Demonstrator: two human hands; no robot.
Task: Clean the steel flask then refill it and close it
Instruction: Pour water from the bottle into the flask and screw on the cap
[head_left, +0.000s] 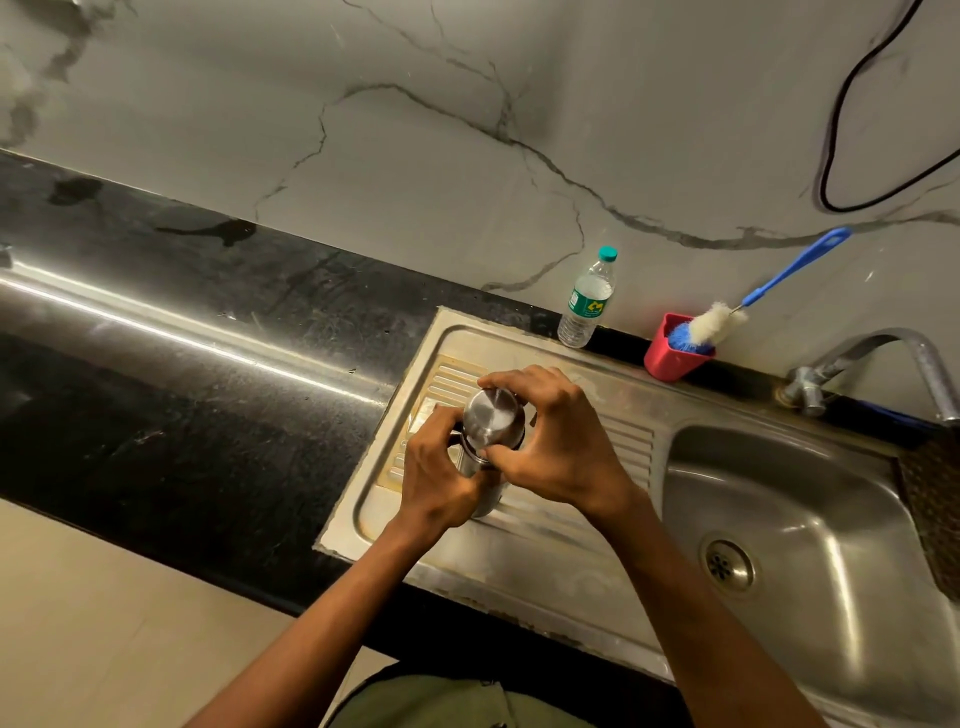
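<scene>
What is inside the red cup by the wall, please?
The red cup holds a bottle brush, blue bristles down, blue handle leaning out. Its bottom is hidden.

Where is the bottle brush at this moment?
In the head view, the bottle brush stands in the red cup at the back right, between the plastic water bottle and the tap.

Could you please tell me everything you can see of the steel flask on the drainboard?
The steel flask is brushed silver metal with a domed steel cap. It stands on the sink's ribbed drainboard. The left hand grips its body; the right hand curls round the cap. Whether the cap is screwed tight cannot be told.
</scene>
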